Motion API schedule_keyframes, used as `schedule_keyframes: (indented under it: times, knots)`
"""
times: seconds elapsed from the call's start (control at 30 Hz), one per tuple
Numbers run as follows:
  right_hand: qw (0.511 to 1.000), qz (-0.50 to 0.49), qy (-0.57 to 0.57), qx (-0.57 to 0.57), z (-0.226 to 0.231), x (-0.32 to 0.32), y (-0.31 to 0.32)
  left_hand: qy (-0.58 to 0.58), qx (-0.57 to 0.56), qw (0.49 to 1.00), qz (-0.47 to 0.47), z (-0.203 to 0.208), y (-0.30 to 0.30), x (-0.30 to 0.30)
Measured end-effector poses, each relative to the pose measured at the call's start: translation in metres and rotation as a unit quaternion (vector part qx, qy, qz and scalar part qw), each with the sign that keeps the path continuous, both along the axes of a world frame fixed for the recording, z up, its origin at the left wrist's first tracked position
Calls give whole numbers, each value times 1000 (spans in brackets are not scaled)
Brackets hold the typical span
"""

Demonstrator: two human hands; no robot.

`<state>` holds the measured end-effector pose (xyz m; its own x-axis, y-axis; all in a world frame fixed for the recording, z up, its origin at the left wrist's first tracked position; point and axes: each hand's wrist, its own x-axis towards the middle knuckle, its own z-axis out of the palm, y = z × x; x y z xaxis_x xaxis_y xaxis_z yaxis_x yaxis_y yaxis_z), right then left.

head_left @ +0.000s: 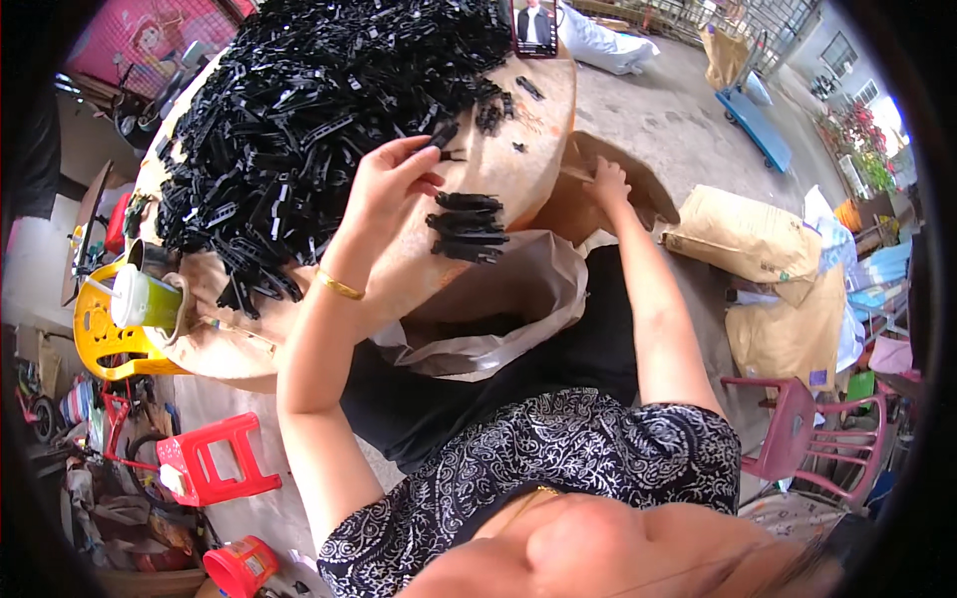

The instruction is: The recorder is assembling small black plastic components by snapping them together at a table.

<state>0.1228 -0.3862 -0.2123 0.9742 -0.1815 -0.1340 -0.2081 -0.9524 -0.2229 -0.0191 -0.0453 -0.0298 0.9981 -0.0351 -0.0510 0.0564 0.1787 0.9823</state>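
My left hand (391,177) is over the table, pinching a slim black plastic clip (445,136) between thumb and fingers. Close below that hand, a short stack of similar black clips (466,227) lies side by side at the table's near edge. A large heap of loose black clips (309,110) covers the far and left part of the round table. Out to the right, my right hand (606,185) is at the mouth of a brown cardboard container (646,189), fingers curled. Whatever those fingers may hold is hidden.
An open pale sack (538,289) hangs below the table edge before my lap. A phone (534,28) stands at the far side. A green drink cup (145,297) is at left, near a yellow chair (92,324) and red stool (219,458). Brown sacks (743,234) lie right.
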Motion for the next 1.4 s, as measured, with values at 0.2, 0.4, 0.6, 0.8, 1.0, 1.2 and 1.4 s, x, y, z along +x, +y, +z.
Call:
schedule_keyframes:
  times: [0.2,0.4,0.6,0.8,1.0,1.2,1.4]
  knots:
    - [758,299,-384,434,131,-79,77,9,60,998,-16,-4,-13,-3]
    - [748,353,-217,518,155,-112,144,6,94,995,-21,0,-20,-3]
    - [694,298,-76,650,160,-101,137,67,50,993,-83,22,-12,-10]
    - [695,408,-251,536,170,-108,139,117,-39,987,-102,15,-7,-14]
    - [694,474,-310,444,168,-110,142,87,28,993,-75,10,-7,-23]
    - [720,454,-267,452,176,-112,139,-6,118,993,-27,12,-7,-29]
    - [759,424,-114,482,181,-112,134,-74,334,939,-7,13,-10,-33]
